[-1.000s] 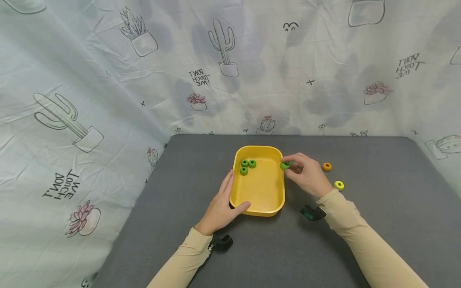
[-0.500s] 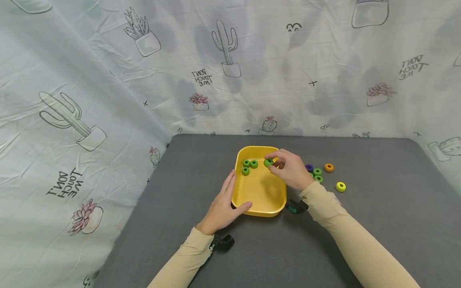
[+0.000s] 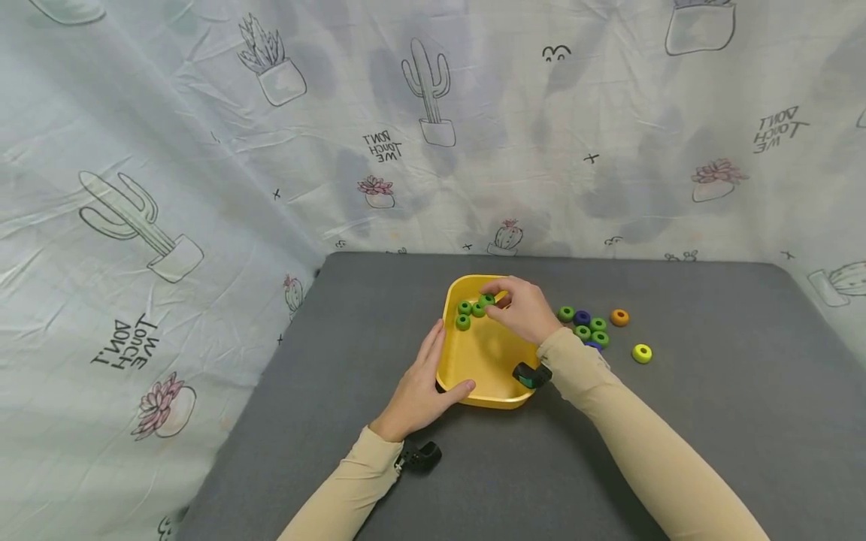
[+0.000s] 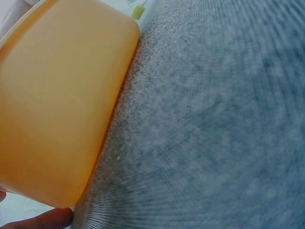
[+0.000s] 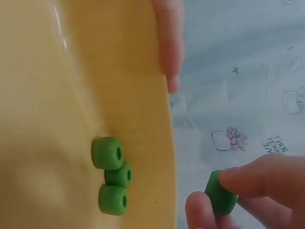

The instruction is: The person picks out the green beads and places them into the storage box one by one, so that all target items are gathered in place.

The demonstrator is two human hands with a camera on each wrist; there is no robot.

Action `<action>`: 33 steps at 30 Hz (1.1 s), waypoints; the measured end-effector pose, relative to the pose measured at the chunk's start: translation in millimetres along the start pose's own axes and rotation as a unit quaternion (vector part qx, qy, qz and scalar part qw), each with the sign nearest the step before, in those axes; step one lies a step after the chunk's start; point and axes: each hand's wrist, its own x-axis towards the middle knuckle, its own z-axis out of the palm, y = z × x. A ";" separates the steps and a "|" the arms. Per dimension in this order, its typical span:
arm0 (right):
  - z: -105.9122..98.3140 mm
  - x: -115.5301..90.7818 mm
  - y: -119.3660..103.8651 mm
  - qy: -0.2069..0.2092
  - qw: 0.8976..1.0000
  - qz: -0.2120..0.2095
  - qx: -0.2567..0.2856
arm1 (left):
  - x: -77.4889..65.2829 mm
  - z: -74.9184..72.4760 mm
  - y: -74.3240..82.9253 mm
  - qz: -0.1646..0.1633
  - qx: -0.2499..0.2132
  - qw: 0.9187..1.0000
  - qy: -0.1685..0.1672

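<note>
Right hand (image 3: 524,309) in narrow pinch, green bead (image 5: 222,196) between thumb and fingers

tray (image 3: 476,364): glossy plastic; beads (image 5: 106,153): smooth, matt; backdrop (image 3: 304,150): wrinkled cloth

Yellow tray (image 3: 473,357): free room is left in the near half, overhung at the right by a wrist camera (image 3: 531,375).
Far left corner: taken up by three green beads (image 3: 463,322), with a pinched green bead (image 3: 487,300) held close by.
Left wall: blocked by the left hand (image 3: 419,391).
Right wall: crossed from above by the right hand (image 3: 524,308).
Right side: passage is hindered by loose beads (image 3: 599,339).
Worktop (image 3: 731,391): free space is found beyond the yellow bead (image 3: 642,353).
Far edge: bounded by hanging cloth (image 3: 501,165).
</note>
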 end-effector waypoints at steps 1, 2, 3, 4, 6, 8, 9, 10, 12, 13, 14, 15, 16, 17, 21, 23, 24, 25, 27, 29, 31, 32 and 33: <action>1.4 1.4 0.6 -0.003 1.000 0.005 -0.002 | -0.2 0.0 -0.1 0.001 -0.001 1.000 0.000; 2.5 2.4 0.8 -0.006 1.000 0.007 -0.004 | -0.3 -0.1 -0.2 0.003 -0.001 1.000 0.001; 3.8 3.6 1.0 -0.009 1.000 0.011 -0.006 | -0.2 -0.1 -0.4 0.005 -0.001 1.000 0.002; 5.1 4.9 1.3 -0.012 1.000 0.013 -0.009 | -0.3 -0.2 -0.5 0.006 0.000 1.000 0.002; 7.8 7.2 1.9 -0.018 1.000 0.017 -0.016 | -0.1 -0.5 -0.8 0.009 0.001 1.000 0.003; 10.5 9.3 2.5 -0.025 0.999 0.019 -0.025 | 0.1 -0.9 -1.0 0.013 0.002 1.000 0.004; 11.8 10.4 3.0 -0.029 0.999 0.021 -0.028 | 0.2 -1.1 -1.0 0.015 0.002 1.000 0.005; 13.0 11.3 3.5 -0.032 0.999 0.023 -0.032 | 0.3 -1.3 -0.8 0.016 0.002 1.000 0.005; 15.1 13.3 4.7 -0.039 0.998 0.027 -0.038 | 0.5 -1.5 -0.7 0.018 -0.001 1.000 0.005; 16.2 14.3 5.3 -0.043 0.998 0.030 -0.040 | 0.7 -1.5 -0.8 0.018 -0.001 1.000 0.005; 17.3 15.2 6.0 -0.048 0.997 0.034 -0.043 | 0.9 -1.5 -0.9 0.018 -0.001 1.000 0.004; 18.3 16.3 6.8 -0.052 0.997 0.036 -0.046 | 1.0 -1.6 -0.8 0.017 -0.001 1.000 0.003; 19.6 17.5 7.8 -0.055 0.996 0.039 -0.050 | 1.1 -1.6 -0.9 0.016 -0.001 1.000 0.002; 20.7 18.7 8.7 -0.059 0.996 0.040 -0.054 | 1.2 -1.8 -0.9 0.014 -0.002 1.000 0.001; 25.0 22.6 10.7 -0.066 0.994 0.041 -0.072 | 1.3 -2.4 -1.1 0.014 -0.001 1.000 -0.001; 27.0 23.5 12.1 -0.068 0.994 0.041 -0.081 | 1.7 -2.2 -1.0 0.017 -0.002 1.000 -0.002; 28.0 24.0 12.5 -0.069 0.993 0.040 -0.084 | 2.0 -1.9 -1.2 0.019 -0.002 1.000 -0.002; 28.8 24.5 13.0 -0.069 0.993 0.040 -0.088 | 2.4 -1.7 -1.1 0.020 -0.002 1.000 -0.002; 30.0 25.3 13.7 -0.072 0.992 0.042 -0.093 | 2.9 -1.5 -0.7 0.021 -0.003 1.000 -0.003; 31.3 26.3 14.4 -0.076 0.991 0.044 -0.097 | 3.4 -1.4 -0.9 0.022 -0.002 1.000 -0.003; 32.3 26.9 14.8 -0.080 0.990 0.044 -0.104 | 3.3 -1.7 -1.3 0.021 -0.003 1.000 -0.002; 32.7 27.1 14.9 -0.083 0.990 0.044 -0.107 | 3.1 -2.0 -1.4 0.020 -0.004 1.000 -0.002; 33.1 27.3 15.1 -0.086 0.989 0.043 -0.112 | 2.7 -2.2 -1.7 0.020 -0.004 1.000 -0.001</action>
